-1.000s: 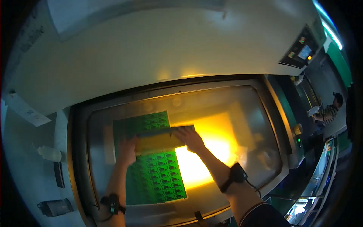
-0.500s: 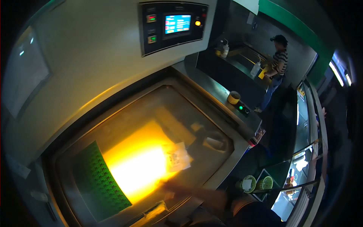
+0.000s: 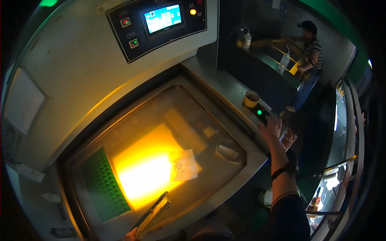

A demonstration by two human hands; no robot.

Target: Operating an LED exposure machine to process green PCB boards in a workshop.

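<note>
My right hand [image 3: 272,128] is stretched out over the metal ledge at the right, fingers apart, beside a small control box with a lit green button [image 3: 259,112]. Whether a fingertip touches the box I cannot tell. At the lower edge, part of my left hand [image 3: 131,234] grips the near end of a narrow flat piece [image 3: 156,213] with a dark edge and a yellowish, shiny face, tilted up at the front rim. Ahead of me a glowing glass table [image 3: 150,116] carries a green patterned sheet [image 3: 106,184] and a white printed paper [image 3: 185,165].
A control panel [image 3: 163,22] with a lit screen is on the machine above. A roll of tape [image 3: 251,99] stands on the right ledge. Farther back, a person in a striped shirt [image 3: 313,52] works at another table with squeeze bottles [image 3: 284,62]. Lit shelving [image 3: 327,188] runs along the right.
My right hand has moved from the table's front, near the bright light, out to the control box at the right. The flat piece at the front now stands higher, and the view has shifted.
</note>
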